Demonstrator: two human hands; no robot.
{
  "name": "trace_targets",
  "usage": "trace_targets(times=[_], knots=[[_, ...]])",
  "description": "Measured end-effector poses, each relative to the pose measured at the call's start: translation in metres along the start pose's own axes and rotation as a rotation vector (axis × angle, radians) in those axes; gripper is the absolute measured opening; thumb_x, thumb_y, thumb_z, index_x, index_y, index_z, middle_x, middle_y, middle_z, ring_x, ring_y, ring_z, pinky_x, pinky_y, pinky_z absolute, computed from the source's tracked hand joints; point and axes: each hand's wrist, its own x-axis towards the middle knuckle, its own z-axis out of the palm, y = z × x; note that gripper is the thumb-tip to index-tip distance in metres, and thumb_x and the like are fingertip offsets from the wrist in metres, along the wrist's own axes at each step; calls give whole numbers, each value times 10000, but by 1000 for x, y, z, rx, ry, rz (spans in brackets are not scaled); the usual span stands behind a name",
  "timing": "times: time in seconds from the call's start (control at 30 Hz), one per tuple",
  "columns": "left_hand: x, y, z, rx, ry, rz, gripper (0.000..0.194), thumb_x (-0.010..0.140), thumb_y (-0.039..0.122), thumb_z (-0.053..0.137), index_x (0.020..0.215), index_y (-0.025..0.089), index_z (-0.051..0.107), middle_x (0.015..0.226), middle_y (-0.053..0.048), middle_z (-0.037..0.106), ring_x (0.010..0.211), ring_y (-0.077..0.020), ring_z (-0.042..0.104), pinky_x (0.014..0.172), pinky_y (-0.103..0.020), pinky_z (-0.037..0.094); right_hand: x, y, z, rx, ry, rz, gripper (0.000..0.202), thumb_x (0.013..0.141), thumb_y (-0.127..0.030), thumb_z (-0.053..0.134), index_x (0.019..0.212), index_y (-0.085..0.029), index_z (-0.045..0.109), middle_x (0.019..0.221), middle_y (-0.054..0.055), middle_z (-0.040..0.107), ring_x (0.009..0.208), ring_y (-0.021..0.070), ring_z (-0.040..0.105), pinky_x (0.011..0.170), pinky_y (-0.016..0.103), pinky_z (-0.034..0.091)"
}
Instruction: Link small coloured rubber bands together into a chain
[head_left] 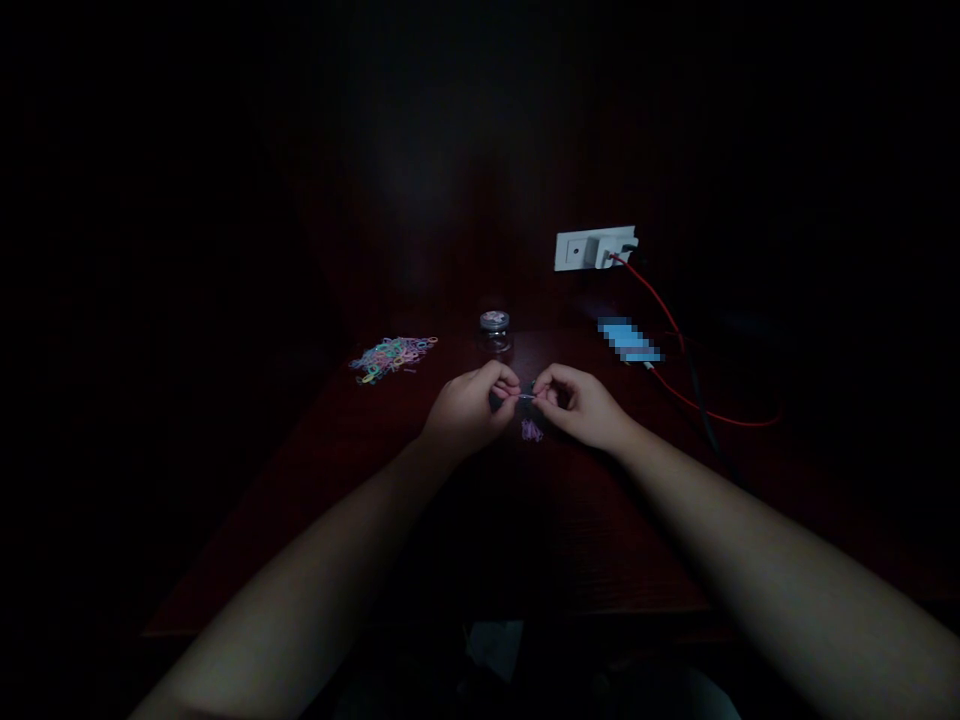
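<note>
My left hand (pixel 474 402) and my right hand (pixel 579 402) face each other over the dark red table. Their fingertips pinch the two ends of a thin, pale purple band (pixel 527 396) stretched level between them. Just below it on the tabletop lies a little heap of purple bands (pixel 532 430). Off to the left is a larger pile of small loop-shaped bands (pixel 391 357) in pink, green, yellow and purple. Behind my hands stands a small clear round jar (pixel 495 330) with a lid. Dim light hides the fine detail of the held piece.
A phone-like device with a blurred bright screen (pixel 628 341) lies at the right. Its red cable (pixel 660 296) runs to a charger in the white wall socket (pixel 574 251). A dark cord (pixel 699 390) hangs beside it. The table's front edge (pixel 420 622) crosses beneath my forearms.
</note>
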Motion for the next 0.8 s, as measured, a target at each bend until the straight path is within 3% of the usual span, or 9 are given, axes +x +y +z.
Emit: trace_targets(times=[0.8], knots=[[1, 1, -2, 12, -20, 0, 135, 789, 178, 599, 922, 198, 583, 845, 7, 680, 749, -115, 638, 685, -233, 506, 0, -1, 0, -7, -33, 3, 91, 797, -232, 589, 778, -144, 595, 615, -15, 512, 547, 94, 446, 515, 212, 363]])
